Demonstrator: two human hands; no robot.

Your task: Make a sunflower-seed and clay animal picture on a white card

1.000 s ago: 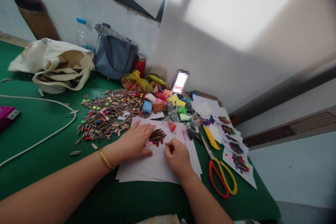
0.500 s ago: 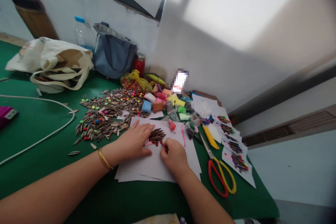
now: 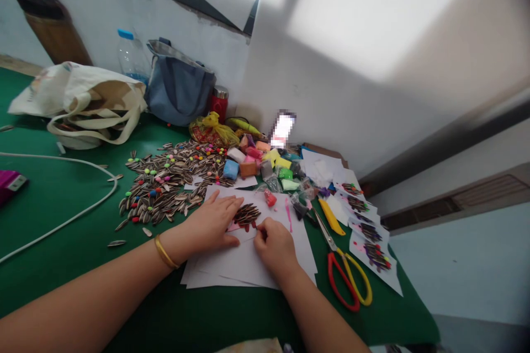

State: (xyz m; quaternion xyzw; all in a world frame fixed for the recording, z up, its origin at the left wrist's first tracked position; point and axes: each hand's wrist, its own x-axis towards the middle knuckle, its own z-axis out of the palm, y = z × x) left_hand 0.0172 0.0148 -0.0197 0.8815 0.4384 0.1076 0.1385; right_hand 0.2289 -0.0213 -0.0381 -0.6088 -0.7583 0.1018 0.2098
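My left hand (image 3: 215,222) lies flat with fingers spread on a stack of white paper (image 3: 223,265), a gold bangle on its wrist. Between both hands, a spiny figure of sunflower seeds (image 3: 247,214) sits on the top sheet, with pink clay at its left and small reddish-brown clay bits (image 3: 247,227) along its lower edge. My right hand (image 3: 275,245) is closed in a pinch at the figure's lower right. Whatever its fingertips grip is too small and hidden to name. A red clay lump (image 3: 270,198) in clear wrap rests above the right hand.
Loose sunflower seeds (image 3: 165,193) with coloured bits spread at left. Wrapped clay blocks (image 3: 248,169) lie behind the paper. Scissors (image 3: 339,259), a yellow cutter (image 3: 331,217) and finished seed figures on paper (image 3: 376,256) are at right. Bags, a phone (image 3: 282,129) and a cable (image 3: 103,198) surround them.
My right fingertips have eased back very slightly from the figure, and a brown bit beside them shows more clearly. My left hand stays in place.
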